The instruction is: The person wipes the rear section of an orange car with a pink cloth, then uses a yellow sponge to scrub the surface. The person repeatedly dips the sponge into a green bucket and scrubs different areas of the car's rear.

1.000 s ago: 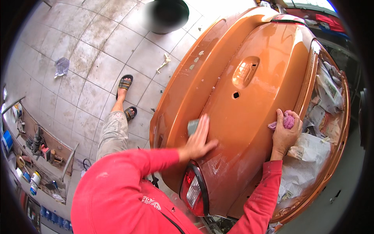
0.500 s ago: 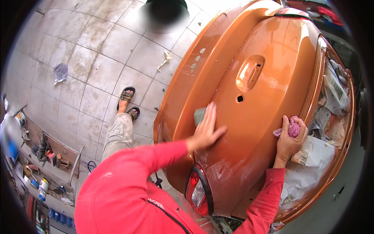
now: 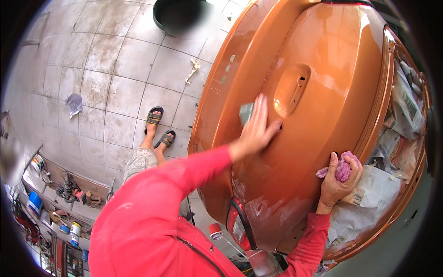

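Observation:
My left hand lies with its fingers stretched over a small grey-green sheet that looks like sandpaper, pressing it on the orange car trunk lid. Its thumb reaches close to a small hole beside the recessed handle pocket. My right hand rests near the lid's right edge, its fingers closed around a crumpled pink cloth. Whitish, dull smears mark the paint on the near part of the lid. Below them is a red and clear tail light.
Paper and plastic sheets cover the opening right of the lid. A dark bucket stands on the tiled floor. Sandalled feet stand left of the car. Tools and cans fill a bench at lower left.
My left hand and the sandpaper have moved up along the lid toward the handle pocket. My right hand has shifted slightly down and left, still holding the cloth. The view has shifted.

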Demonstrator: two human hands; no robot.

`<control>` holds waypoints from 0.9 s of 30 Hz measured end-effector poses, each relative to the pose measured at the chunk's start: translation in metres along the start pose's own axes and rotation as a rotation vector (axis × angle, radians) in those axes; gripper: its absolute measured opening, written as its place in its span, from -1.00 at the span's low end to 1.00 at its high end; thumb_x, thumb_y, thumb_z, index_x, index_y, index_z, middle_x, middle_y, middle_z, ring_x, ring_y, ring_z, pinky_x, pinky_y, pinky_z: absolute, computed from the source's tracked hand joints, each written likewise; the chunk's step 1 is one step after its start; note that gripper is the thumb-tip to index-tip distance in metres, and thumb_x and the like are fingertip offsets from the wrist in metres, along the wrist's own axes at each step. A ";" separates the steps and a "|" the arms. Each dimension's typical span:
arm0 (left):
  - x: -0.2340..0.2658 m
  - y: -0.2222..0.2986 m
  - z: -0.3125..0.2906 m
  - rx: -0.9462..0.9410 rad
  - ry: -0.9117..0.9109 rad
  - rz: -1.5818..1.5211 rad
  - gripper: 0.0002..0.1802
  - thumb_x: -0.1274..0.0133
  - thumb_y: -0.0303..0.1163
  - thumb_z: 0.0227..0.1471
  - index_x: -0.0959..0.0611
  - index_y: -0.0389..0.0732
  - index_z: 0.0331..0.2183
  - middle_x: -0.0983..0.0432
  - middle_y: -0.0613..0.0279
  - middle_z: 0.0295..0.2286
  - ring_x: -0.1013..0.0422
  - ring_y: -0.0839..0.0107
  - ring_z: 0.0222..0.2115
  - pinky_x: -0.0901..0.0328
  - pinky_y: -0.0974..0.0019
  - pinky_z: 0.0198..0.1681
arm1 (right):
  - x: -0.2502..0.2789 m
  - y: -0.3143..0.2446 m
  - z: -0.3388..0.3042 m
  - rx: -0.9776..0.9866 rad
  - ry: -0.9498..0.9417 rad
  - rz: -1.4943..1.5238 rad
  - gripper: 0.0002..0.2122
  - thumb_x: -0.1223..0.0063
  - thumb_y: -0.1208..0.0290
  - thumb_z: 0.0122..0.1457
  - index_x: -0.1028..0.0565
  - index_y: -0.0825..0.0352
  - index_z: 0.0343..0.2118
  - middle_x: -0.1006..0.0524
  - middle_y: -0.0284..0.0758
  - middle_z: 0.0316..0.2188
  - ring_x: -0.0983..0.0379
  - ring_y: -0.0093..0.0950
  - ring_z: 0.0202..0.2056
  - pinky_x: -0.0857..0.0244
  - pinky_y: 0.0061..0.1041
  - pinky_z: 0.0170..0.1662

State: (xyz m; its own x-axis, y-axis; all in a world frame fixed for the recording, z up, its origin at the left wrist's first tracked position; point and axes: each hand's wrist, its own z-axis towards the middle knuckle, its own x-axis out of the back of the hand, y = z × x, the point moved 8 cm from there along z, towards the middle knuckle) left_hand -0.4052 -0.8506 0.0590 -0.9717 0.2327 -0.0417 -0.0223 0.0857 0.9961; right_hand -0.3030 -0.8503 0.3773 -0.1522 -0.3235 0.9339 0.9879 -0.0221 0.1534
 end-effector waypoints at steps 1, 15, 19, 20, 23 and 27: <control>0.002 -0.014 0.065 -0.054 0.065 0.054 -0.12 0.11 -0.07 0.47 0.00 -0.55 0.44 0.15 -0.55 0.44 0.19 -0.33 0.50 0.20 -0.13 0.55 | -0.003 -0.005 0.005 0.011 0.001 0.014 -0.66 -0.56 0.44 0.08 -0.52 0.32 -0.23 -0.53 -0.23 -0.24 -0.54 -0.19 -0.13 -0.40 -0.17 -0.01; -0.001 -0.002 0.017 -0.075 -0.049 -0.043 -0.06 0.07 -0.12 0.44 0.09 -0.53 0.47 0.30 -0.48 0.48 0.32 -0.33 0.52 0.27 -0.18 0.55 | -0.002 0.002 -0.005 -0.047 -0.038 -0.032 -0.68 -0.55 0.49 0.08 -0.53 0.31 -0.21 -0.54 -0.18 -0.22 -0.54 -0.16 -0.13 -0.42 -0.17 -0.03; 0.017 0.032 0.266 -0.568 0.271 0.481 -0.66 0.00 -0.49 0.25 -0.47 -0.43 0.02 -0.38 -0.62 0.10 -0.30 -0.52 0.23 -0.20 -0.30 0.37 | -0.005 -0.014 0.012 0.009 -0.043 -0.018 -0.69 -0.55 0.47 0.10 -0.53 0.31 -0.22 -0.52 -0.19 -0.23 -0.53 -0.16 -0.14 -0.41 -0.17 -0.04; 0.004 0.005 0.275 -0.511 0.299 0.376 -0.65 -0.01 -0.49 0.25 -0.47 -0.42 0.03 -0.35 -0.63 0.13 -0.27 -0.52 0.25 -0.19 -0.30 0.38 | -0.009 -0.013 0.015 0.020 -0.048 -0.019 -0.69 -0.54 0.47 0.10 -0.53 0.31 -0.22 -0.52 -0.20 -0.24 -0.53 -0.16 -0.14 -0.41 -0.17 -0.04; 0.006 0.016 0.137 -0.589 0.265 0.443 -0.47 -0.01 -0.42 0.32 -0.40 -0.48 0.22 -0.16 -0.63 0.30 -0.12 -0.48 0.37 -0.09 -0.24 0.45 | -0.007 -0.006 0.006 -0.002 -0.060 -0.053 -0.70 -0.54 0.48 0.11 -0.53 0.32 -0.22 -0.54 -0.21 -0.23 -0.53 -0.18 -0.14 -0.41 -0.19 -0.02; 0.006 0.026 -0.110 0.039 -0.206 -0.014 0.02 0.05 -0.07 0.40 0.17 -0.54 0.47 0.39 -0.45 0.49 0.38 -0.23 0.53 0.32 -0.08 0.56 | 0.000 0.000 -0.001 -0.021 -0.044 -0.049 -0.70 -0.53 0.50 0.13 -0.53 0.35 -0.21 -0.57 -0.21 -0.20 -0.54 -0.22 -0.11 -0.41 -0.21 0.04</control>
State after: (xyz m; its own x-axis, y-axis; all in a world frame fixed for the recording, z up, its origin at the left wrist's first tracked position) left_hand -0.4375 -0.9536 0.0932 -0.9025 0.4242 -0.0744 -0.0223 0.1265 0.9917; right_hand -0.3028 -0.8515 0.3769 -0.2013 -0.2800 0.9387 0.9795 -0.0568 0.1931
